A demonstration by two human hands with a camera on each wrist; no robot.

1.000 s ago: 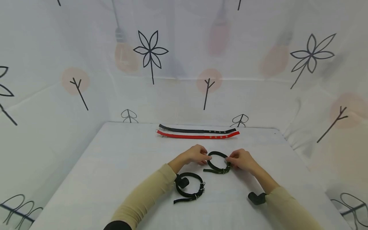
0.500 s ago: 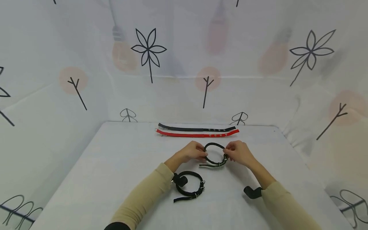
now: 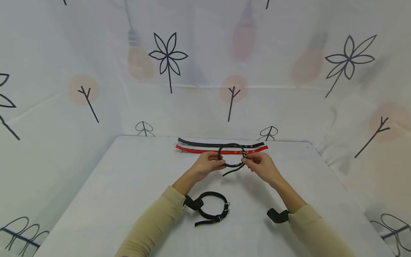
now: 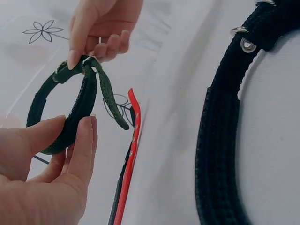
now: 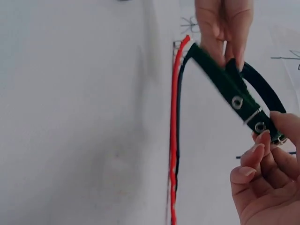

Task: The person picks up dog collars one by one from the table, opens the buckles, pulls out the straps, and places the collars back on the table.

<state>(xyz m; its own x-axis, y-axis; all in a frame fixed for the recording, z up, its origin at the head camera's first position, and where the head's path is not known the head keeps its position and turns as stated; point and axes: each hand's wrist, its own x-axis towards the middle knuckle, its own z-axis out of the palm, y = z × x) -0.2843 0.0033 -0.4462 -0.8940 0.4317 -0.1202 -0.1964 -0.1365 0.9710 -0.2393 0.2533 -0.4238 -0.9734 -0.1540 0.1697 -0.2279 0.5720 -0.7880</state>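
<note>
A dark green collar, buckled into a loop, is held up off the table between both hands. My left hand pinches the left side of the loop between thumb and fingers, as the left wrist view shows on the collar's padded band. At the buckle side, my right hand pinches the loop with thumb and fingertips. Its loose strap end hangs free, with metal eyelets showing in the right wrist view. A black collar, also buckled into a loop, lies on the table below my left wrist.
Toward the back of the white table, a straight black collar and a straight red collar lie side by side. Behind them rises a white patterned cloth. Dark wrist cameras sit at both sleeves.
Both hands have lifted the green collar from the table and raised it up and slightly left, tilting it more upright. The black loop and the two straight collars stay in place.
</note>
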